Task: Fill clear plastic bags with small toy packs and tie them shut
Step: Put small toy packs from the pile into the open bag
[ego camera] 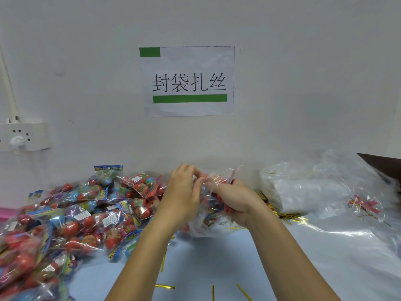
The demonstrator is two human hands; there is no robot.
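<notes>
I am watching my left hand [181, 192] pinching the gathered neck of a clear plastic bag [209, 216], fingertips curled tight on the crinkled film. My right hand [235, 202] is gripping the same bag lower down, fingers wrapped round its body. Inside, red and blue toy packs are showing through the glossy plastic. The bag is sitting on the pale table [217, 261], near the wall. Left of it, a heap of toy packs [65, 220] is lying; thin gold twist ties [163, 260] are lying in front, empty clear bags [303, 192] are piling up at right.
</notes>
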